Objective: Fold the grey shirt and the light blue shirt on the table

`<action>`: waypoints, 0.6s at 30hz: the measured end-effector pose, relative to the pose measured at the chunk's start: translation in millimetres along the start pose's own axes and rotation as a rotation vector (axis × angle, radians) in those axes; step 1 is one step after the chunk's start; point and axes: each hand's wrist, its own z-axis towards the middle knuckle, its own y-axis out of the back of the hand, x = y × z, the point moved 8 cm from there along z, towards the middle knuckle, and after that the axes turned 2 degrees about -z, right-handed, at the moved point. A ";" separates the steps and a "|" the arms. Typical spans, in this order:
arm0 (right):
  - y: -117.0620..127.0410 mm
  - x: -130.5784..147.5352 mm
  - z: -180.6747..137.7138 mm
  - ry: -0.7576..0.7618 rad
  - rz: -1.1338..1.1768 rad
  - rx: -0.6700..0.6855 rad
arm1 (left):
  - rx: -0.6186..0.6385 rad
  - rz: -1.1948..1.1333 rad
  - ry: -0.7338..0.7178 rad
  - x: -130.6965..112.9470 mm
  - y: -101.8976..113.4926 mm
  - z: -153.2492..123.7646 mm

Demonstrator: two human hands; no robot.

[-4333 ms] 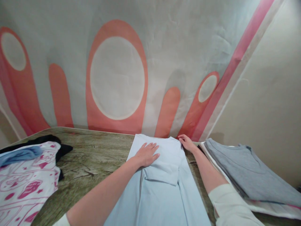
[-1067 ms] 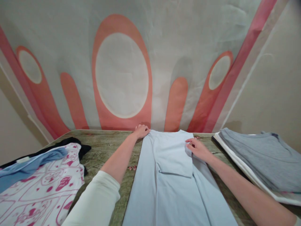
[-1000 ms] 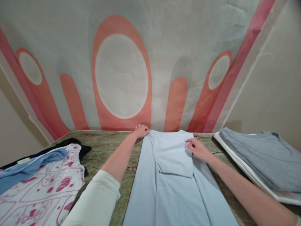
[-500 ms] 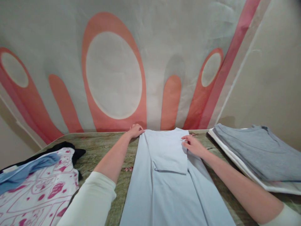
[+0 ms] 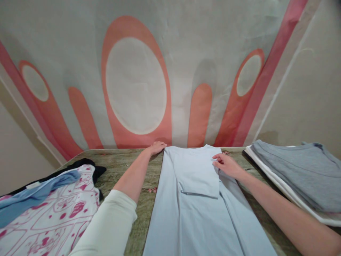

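Cut off at six o'clock, the pale-blue garment (image 5: 198, 174) lies on a wood-grain table (image 5: 115, 163); the right hand (image 5: 227, 166) pinches its one-o'clock edge, the left hand (image 5: 157, 147) meets its eleven-o'clock corner, grip too hidden to tell

A head camera looks forward and down across the tabletop (image 5: 119, 161).

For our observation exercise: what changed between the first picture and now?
The left hand moved from atop the pale-blue garment to its far left corner. The right hand moved nearer from the far right corner. The gray shirt and printed garment stayed.
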 end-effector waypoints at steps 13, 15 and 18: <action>2.0 0.7 0.9 -0.005 -0.022 0.002 | -0.062 0.107 -0.009 -8.8 3.0 2.9; 2.4 4.0 -0.6 0.004 -0.050 0.001 | -0.096 0.141 0.005 -14.2 9.2 1.4; 3.6 11.9 -3.6 0.022 -0.102 -0.010 | -0.156 0.178 0.020 -31.9 15.6 -6.4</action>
